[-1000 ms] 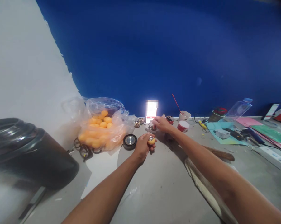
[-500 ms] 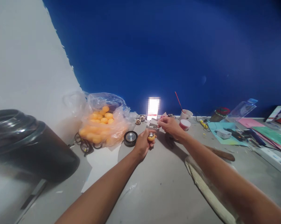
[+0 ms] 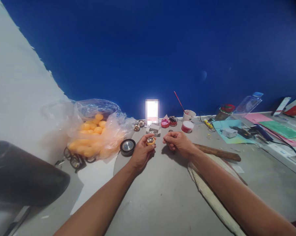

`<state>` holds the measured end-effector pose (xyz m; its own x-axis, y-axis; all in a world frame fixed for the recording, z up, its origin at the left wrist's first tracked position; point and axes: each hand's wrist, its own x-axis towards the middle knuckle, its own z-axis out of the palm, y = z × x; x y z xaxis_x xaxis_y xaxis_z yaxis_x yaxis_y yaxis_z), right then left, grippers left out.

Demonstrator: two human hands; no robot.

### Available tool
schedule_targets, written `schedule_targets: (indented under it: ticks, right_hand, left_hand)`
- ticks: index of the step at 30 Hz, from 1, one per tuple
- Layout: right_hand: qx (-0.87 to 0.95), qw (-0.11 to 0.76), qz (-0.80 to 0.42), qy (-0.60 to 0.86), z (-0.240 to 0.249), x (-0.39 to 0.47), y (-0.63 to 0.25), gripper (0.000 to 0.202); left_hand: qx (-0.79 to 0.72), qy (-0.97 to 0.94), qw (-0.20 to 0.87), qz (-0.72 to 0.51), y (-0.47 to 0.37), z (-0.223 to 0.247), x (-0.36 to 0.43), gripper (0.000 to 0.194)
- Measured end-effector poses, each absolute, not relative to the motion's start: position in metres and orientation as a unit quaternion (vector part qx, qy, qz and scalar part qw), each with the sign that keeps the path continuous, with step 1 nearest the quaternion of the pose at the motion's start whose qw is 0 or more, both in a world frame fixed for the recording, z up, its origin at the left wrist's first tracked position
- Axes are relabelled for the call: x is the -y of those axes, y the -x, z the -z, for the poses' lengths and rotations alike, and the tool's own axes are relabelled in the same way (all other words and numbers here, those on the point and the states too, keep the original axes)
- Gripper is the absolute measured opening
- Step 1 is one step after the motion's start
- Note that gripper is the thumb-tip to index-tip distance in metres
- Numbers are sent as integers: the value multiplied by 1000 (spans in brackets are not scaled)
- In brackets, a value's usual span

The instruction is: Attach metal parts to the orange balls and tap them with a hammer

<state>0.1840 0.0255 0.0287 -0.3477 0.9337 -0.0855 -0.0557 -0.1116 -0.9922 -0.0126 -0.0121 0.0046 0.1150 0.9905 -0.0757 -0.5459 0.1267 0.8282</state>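
Note:
Between the thumb and fingers of my left hand [image 3: 140,153] is an orange ball [image 3: 151,142], its upper side covered with shiny silver pieces. My right hand [image 3: 179,143] hovers just right of it, fingertips pinched together; whatever they hold is too small to make out. Behind the ball sits a small open box [image 3: 154,129] with shiny bits inside. A round black lid [image 3: 127,147] with a metallic centre lies left of my left hand. Farther back are two shiny, silver-gold ball-like pieces [image 3: 138,125].
A clear plastic bag of orange balls [image 3: 96,131] lies left, near a dark cylinder [image 3: 27,173] and black-framed glasses [image 3: 75,161]. A bright screen [image 3: 152,111] stands by the wall. Right are a red-white tub [image 3: 187,127], a cup with a red stick [image 3: 189,115] and a wooden handle [image 3: 218,152].
My right hand has drawn back from the small box toward me and nearer the ball. My left hand has turned the ball so its silver side shows more. The view has shifted right.

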Motion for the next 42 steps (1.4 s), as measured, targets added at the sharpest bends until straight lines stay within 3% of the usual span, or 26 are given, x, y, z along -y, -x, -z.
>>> schedule_targets:
  ticks: [3, 10, 17, 25, 42]
  right_hand:
    - [509, 428, -634, 394, -26, -29, -183, 48]
    - [435, 481, -677, 348, -17, -35, -181, 55]
    - [420, 492, -683, 338, -16, -38, -181, 53]
    - [455, 421, -711, 332, -27, -26, -180, 44]
    - [524, 404, -663, 349, -32, -17, -177, 37]
  left_hand:
    - [-333, -325, 680, -567, 15, -7, 12, 50]
    - [-322, -310, 701, -555, 15, -6, 16, 58]
    - [-305, -293, 719, -552, 18, -5, 15, 55]
    - [-278, -285, 733, -552, 20, -2, 15, 54]
    - [-388, -341, 650, -557, 9, -7, 19, 64]
